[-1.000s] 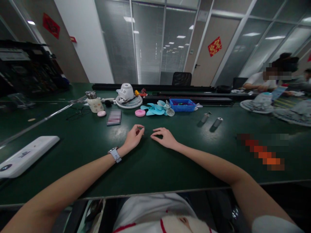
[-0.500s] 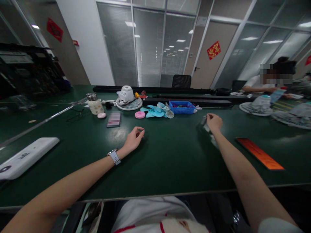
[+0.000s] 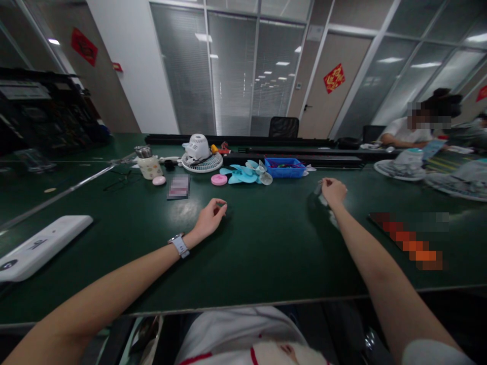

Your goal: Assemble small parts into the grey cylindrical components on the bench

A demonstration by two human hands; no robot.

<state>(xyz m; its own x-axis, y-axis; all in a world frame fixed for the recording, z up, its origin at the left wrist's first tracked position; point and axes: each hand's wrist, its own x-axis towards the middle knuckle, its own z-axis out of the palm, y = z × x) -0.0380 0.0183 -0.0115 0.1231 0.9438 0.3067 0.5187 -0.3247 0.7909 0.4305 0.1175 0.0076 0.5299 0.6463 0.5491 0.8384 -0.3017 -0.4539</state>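
"Silver piece point(image 3: 318, 188) is what you're working at, and it's sitting at your right fingertips on the green table point(image 3: 266, 263). Starting from the left, though, what else are you facing?"

"On the far left, a white device point(image 3: 45, 246) is lying flat, well apart from both your hands. Further in, a speckled bottle point(image 3: 148, 166) is standing upright, and a white fan housing point(image 3: 198, 148) is resting just beside it."

"And how are you holding your left hand point(image 3: 209, 218)?"

"You're keeping it loosely curled, thumb and forefinger slightly apart, nothing between them. Beyond it, a pink disc point(image 3: 219, 179) is lying nearest, with blue fan blades point(image 3: 246, 173) spreading just to the right."

"Next along, a blue tray point(image 3: 288, 173) is holding things too small to tell. What are you doing with your right hand point(image 3: 335, 191)?"

"You're bending its fingers down, tips drawn together, at the silver piece. Your fingers are hiding part of it, so we cannot tell whether you're pinching it or only touching it."

"Which step are you on, then?"

"You're probably taking hold. Any lift from there would be calling for a sure thumb-and-finger pinch, clear of the blurred orange strip point(image 3: 411, 244) lying farther right."
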